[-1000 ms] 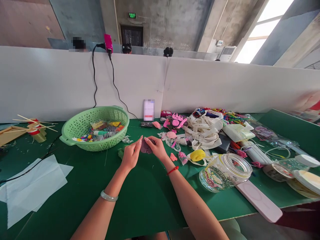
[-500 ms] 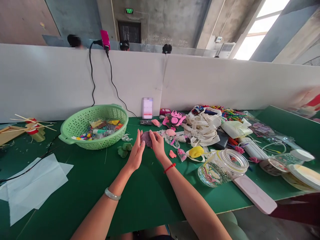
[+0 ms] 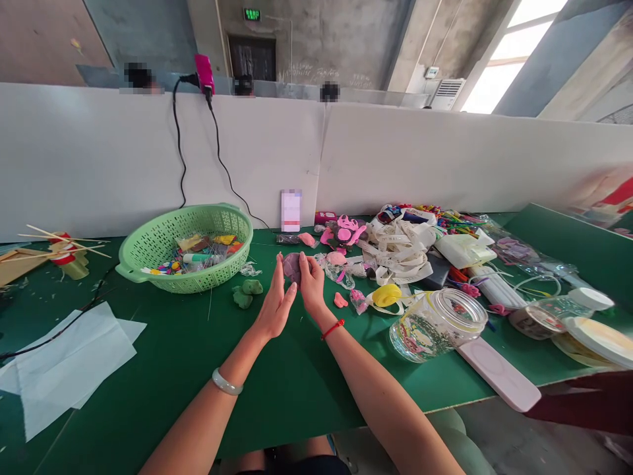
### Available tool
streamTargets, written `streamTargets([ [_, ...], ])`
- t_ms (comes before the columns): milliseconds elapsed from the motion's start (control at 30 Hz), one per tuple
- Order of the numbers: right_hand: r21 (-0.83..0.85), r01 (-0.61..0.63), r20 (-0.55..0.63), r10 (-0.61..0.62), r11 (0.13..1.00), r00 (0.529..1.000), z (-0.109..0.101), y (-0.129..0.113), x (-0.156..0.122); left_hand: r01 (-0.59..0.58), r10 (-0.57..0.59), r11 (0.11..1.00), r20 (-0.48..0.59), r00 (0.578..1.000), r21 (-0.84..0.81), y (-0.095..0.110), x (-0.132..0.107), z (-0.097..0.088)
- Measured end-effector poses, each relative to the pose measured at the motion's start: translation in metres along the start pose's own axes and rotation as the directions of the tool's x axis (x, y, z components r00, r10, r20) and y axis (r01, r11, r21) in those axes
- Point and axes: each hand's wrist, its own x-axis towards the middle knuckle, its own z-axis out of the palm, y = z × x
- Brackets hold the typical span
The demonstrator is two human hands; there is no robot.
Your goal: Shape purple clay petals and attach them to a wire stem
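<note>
A flattened lump of purple modelling clay (image 3: pixel 293 266) is held up between both hands over the green table. My left hand (image 3: pixel 275 300) has its fingers stretched along the lump's left side, with the thumb at its lower edge. On the other side, my right hand (image 3: pixel 311 284) grips the lump between thumb and fingers. Green clay pieces (image 3: pixel 246 293) lie to the left of the hands. Small pink clay bits (image 3: pixel 340 300) and a pink and black clay figure (image 3: pixel 343 232) are to the right.
A green plastic basket (image 3: pixel 217 280) of small packets stands at the left, near white paper sheets (image 3: pixel 84 369). To the right are a glass jar (image 3: pixel 420 330), a pink power bank (image 3: pixel 499 376) and a heap of white ribbon (image 3: pixel 395 247). A phone (image 3: pixel 291 211) leans on the partition.
The purple clay has turned to show more of its face between the hands. My left thumb now sits lower, more apart from the fingers. The camera view has shifted slightly.
</note>
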Motion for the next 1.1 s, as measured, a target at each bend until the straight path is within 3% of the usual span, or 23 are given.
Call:
streamTargets([
  [367,0.051,0.015,-0.06,-0.012,0.999,0.998,0.0,0.004,-0.001,0.041,-0.039,0.997,0.04,0.998,-0.066,0.002,-0.004,0.008],
  [500,0.0,0.003,-0.085,-0.003,1.0,0.996,0.0,0.006,0.001,0.085,-0.078,0.994,0.097,0.992,-0.068,0.003,-0.005,0.011],
  [733,0.029,0.001,-0.035,0.0,1.0,0.999,0.004,0.008,-0.001,0.101,-0.09,0.987,0.083,0.992,-0.128,0.0,-0.006,0.014],
  [933,0.099,-0.13,-0.029,0.134,0.987,0.991,0.003,0.011,0.0,0.062,-0.054,0.995,0.1,0.994,-0.082,-0.006,-0.007,0.015],
  [1100,0.074,-0.071,0.007,0.07,0.995,0.998,0.004,0.009,-0.002,0.042,-0.038,0.997,0.077,0.996,-0.057,-0.01,-0.005,0.01],
])
